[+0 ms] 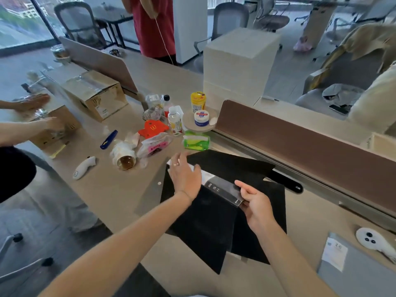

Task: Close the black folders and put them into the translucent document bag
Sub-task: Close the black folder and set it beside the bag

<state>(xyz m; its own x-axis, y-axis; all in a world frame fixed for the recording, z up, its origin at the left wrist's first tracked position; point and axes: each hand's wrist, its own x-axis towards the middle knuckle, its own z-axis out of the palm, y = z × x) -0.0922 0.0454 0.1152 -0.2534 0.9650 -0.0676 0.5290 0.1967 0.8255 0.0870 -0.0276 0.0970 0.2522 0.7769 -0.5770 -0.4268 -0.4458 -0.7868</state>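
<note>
The black folders (pixel 205 228) lie spread on the table (pixel 111 185) under both hands, their covers overlapping at odd angles, so the closing looks only partly done and nothing seems to be inside the translucent document bag (pixel 150 189) yet; that bag lies flat just left of the left hand. The left hand (pixel 185 174) is open, palm down, fingers spread on the folder's upper cover and some white paper. The right hand (pixel 255 202) pinches the end of a grey strip bearing small white marks too blurred to read. Beyond the left hand sits an orange pouch (pixel 152 129) printed with a yellow "M".
</note>
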